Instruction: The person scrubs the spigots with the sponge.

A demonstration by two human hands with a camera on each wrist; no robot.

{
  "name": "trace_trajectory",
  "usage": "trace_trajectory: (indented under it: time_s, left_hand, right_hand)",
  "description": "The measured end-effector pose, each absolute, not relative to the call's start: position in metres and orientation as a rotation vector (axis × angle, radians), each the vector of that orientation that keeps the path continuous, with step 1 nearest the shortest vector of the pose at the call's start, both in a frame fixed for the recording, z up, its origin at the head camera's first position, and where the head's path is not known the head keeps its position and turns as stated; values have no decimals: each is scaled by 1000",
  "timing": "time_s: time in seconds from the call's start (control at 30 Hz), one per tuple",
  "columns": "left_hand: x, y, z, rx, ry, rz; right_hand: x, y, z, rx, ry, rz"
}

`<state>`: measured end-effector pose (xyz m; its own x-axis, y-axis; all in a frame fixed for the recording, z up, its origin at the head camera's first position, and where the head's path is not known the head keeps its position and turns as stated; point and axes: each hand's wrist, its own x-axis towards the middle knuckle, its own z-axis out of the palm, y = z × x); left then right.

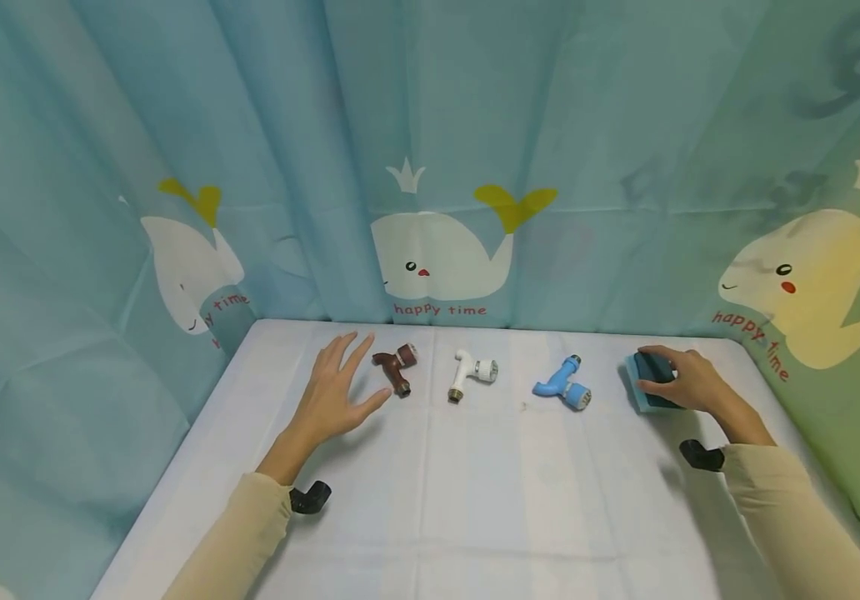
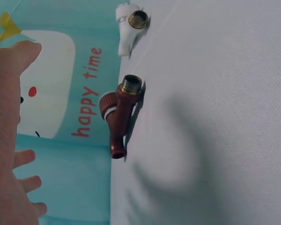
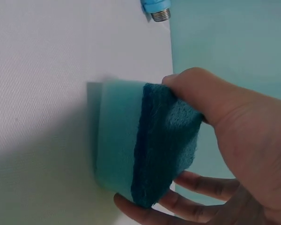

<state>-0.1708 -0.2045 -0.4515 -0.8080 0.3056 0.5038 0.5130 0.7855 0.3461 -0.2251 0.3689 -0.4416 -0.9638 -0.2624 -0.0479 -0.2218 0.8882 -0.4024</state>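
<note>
My right hand [image 1: 694,382] holds a two-layer sponge [image 3: 119,136] at the right of the table. In the right wrist view the thumb is at one edge of its dark teal scouring side and the fingers are at the opposite edge; the light blue foam faces the tabletop. Over the table's left part hovers my left hand [image 1: 325,402], fingers spread and holding nothing. Nearest to it lies a brown tap [image 1: 396,368] with a threaded end. Further right are a white tap [image 1: 467,373] and a blue tap [image 1: 563,383], both lying down.
A pale cloth covers the table [image 1: 475,500]. Blue-green curtains [image 1: 287,125] printed with whales hang along its back and sides. At each sleeve cuff sits a black wrist piece, one at the left [image 1: 312,497] and one at the right [image 1: 701,456].
</note>
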Motion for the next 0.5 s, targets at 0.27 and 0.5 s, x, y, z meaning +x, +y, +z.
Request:
trace_trajectory:
  time_s: [0.27, 0.5]
  left_hand:
    - [-171, -205, -457, -619, -2559, -667]
    - [-172, -204, -457, -626, -2565, -656]
  right_hand:
    - [-227, 365, -446, -368, 2953, -557]
    - [-221, 365, -446, -343, 2934, -517]
